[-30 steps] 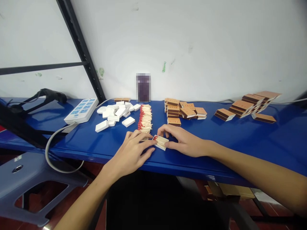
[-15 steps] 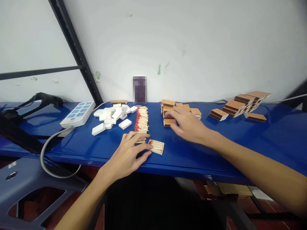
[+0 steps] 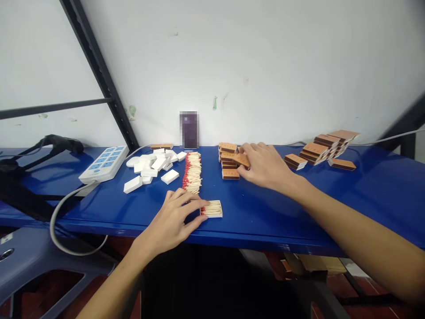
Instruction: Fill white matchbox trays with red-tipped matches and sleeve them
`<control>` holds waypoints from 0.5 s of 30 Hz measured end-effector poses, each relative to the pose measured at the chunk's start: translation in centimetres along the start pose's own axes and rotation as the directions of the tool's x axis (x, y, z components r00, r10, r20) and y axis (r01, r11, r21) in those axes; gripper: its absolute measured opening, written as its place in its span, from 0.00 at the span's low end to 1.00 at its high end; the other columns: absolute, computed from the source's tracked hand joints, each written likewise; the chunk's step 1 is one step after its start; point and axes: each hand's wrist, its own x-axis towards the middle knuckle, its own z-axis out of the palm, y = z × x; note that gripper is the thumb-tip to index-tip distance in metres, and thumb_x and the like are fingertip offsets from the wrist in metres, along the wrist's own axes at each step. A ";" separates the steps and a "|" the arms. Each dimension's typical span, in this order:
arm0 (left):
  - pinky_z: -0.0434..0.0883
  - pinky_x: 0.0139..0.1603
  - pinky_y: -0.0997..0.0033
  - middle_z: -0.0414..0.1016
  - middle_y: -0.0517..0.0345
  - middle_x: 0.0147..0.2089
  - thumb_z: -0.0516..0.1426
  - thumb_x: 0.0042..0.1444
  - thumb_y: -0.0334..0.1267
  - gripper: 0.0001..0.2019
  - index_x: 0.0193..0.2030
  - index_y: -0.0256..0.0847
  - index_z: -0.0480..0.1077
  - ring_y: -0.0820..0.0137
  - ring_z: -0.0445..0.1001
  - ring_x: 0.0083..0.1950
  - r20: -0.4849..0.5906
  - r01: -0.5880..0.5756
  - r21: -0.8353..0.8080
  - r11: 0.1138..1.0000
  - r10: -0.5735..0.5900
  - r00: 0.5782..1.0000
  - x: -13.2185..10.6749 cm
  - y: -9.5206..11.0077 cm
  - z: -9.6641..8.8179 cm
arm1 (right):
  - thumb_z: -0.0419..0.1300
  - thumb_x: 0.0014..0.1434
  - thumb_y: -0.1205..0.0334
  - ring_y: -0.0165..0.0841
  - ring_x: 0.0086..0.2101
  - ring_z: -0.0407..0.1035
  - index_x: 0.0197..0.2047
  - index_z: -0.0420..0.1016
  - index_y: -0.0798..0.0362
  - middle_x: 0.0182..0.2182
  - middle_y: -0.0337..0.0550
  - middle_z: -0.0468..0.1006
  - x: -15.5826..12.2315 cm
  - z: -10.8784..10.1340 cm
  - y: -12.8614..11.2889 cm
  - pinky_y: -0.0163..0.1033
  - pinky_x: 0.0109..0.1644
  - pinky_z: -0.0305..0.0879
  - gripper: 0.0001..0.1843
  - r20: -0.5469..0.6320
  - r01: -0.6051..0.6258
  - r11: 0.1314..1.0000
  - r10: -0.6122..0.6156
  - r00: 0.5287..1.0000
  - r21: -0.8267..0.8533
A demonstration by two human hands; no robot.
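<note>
Head view: I see the left hand [image 3: 174, 216] half-curled, thumb and fingertips pinching the left end of a matchstick-filled white tray [image 3: 215, 209] near the blue table's [image 3: 272, 217] near edge. Farther right, the right hand [image 3: 265, 165] grips a tilted orange-brown sleeve [image 3: 243, 160] beside the stacked matchboxes [image 3: 230, 173]. Loose matches [image 3: 193, 172] lie beyond the tray, white boxes [image 3: 151, 165] to their left.
</note>
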 end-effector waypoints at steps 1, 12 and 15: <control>0.59 0.49 0.61 0.76 0.56 0.53 0.55 0.67 0.42 0.13 0.56 0.46 0.71 0.64 0.67 0.51 -0.013 0.013 0.001 1.000 -0.013 1.000 0.0 0.0 0.1 | 0.54 0.56 0.58 0.47 0.41 0.67 0.47 0.66 0.55 0.42 0.55 0.75 -0.3 -0.5 -0.6 0.48 0.44 0.59 0.16 0.014 0.096 0.990 -0.098 0.995 0.103; 0.62 0.48 0.58 0.77 0.55 0.49 0.59 0.63 0.45 0.14 0.52 0.44 0.74 0.62 0.69 0.49 -0.093 0.072 0.021 0.997 -0.069 0.993 0.0 -0.1 0.6 | 0.61 0.49 0.66 0.35 0.33 0.64 0.48 0.61 0.49 0.34 0.38 0.70 -2.3 -2.2 -3.4 0.39 0.35 0.60 0.23 0.371 0.230 0.732 -0.558 0.742 0.641; 0.63 0.48 0.59 0.78 0.56 0.49 0.61 0.62 0.46 0.16 0.54 0.44 0.73 0.62 0.69 0.49 -0.116 0.062 0.008 0.998 -0.060 0.991 -0.1 -0.2 0.7 | 0.62 0.52 0.63 0.35 0.35 0.66 0.53 0.61 0.49 0.38 0.40 0.71 -2.3 -2.1 -3.2 0.40 0.38 0.62 0.25 0.350 0.231 0.724 -0.555 0.755 0.650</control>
